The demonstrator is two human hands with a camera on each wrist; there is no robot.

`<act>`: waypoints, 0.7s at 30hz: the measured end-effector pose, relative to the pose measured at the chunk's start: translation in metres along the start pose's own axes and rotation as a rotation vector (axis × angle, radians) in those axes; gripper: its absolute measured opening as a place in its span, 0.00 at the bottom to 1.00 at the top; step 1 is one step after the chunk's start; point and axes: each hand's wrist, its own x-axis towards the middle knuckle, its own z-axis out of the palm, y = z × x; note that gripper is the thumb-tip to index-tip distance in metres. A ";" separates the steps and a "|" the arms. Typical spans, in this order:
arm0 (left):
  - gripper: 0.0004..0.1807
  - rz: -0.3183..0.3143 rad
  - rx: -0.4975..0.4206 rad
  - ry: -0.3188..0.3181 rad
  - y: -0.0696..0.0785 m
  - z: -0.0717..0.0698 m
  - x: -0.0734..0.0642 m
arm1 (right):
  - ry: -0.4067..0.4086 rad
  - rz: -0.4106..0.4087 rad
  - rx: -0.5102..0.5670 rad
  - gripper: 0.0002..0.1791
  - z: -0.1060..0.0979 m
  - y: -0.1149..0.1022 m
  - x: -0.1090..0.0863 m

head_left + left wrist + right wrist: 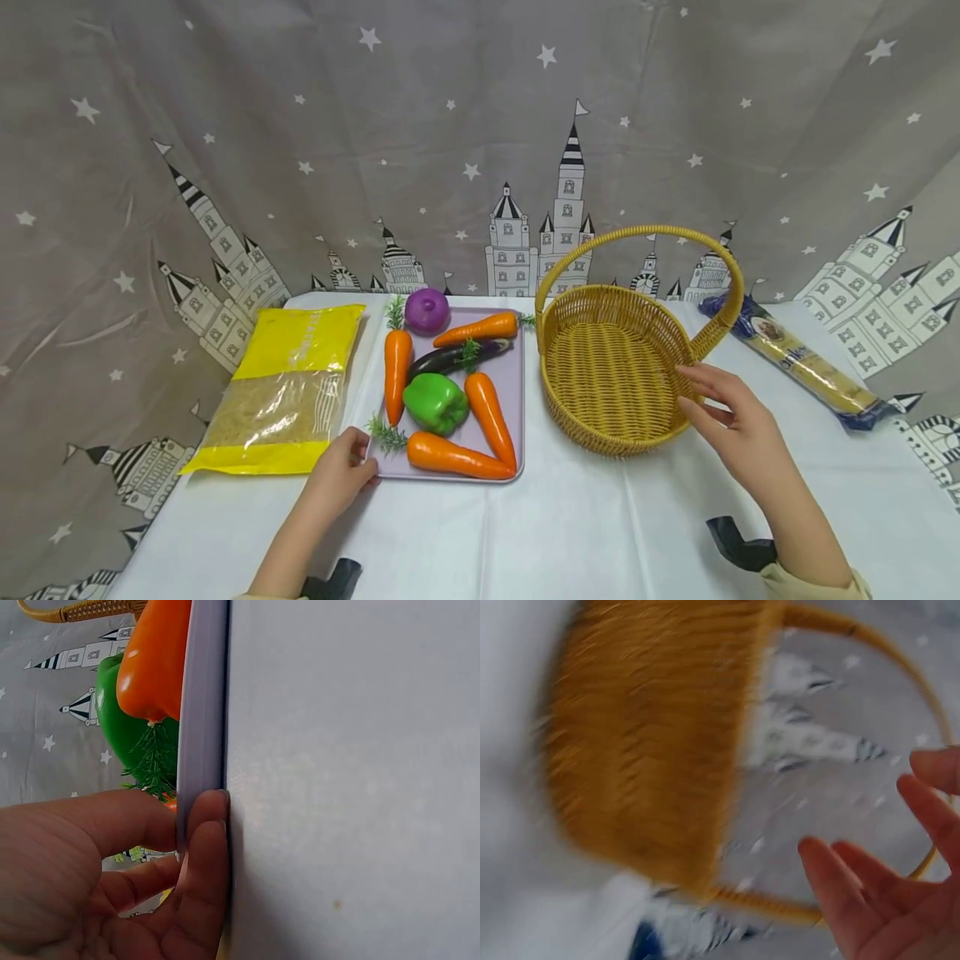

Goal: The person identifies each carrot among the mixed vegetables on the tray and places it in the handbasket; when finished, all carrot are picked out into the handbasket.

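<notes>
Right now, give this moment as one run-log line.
left hand: grips lilac tray, near-left corner; right hand: near wicker basket, not gripping; tray: carrots, green bell pepper, eggplant, onion

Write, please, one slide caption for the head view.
Left hand pinches a rectangular lilac tray of glossy, colourful vegetables; right hand is near a round, golden wicker basket.

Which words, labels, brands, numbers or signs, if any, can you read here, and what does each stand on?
Yellow bag: pale lettering near its top, too small to read surely.
Blue-ended packet: lettering along it, too small to read surely.
No text, number or sign reads clearly enough to quote.
</notes>
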 end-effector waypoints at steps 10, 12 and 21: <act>0.16 0.002 -0.040 0.006 -0.003 0.001 -0.001 | -0.381 -0.185 0.244 0.20 0.041 -0.043 0.032; 0.16 0.005 -0.042 0.010 -0.003 0.002 -0.001 | -0.463 -0.214 0.250 0.19 0.054 -0.049 0.039; 0.15 0.001 -0.085 0.038 -0.005 0.003 -0.003 | -0.780 -0.298 0.319 0.17 0.120 -0.061 0.055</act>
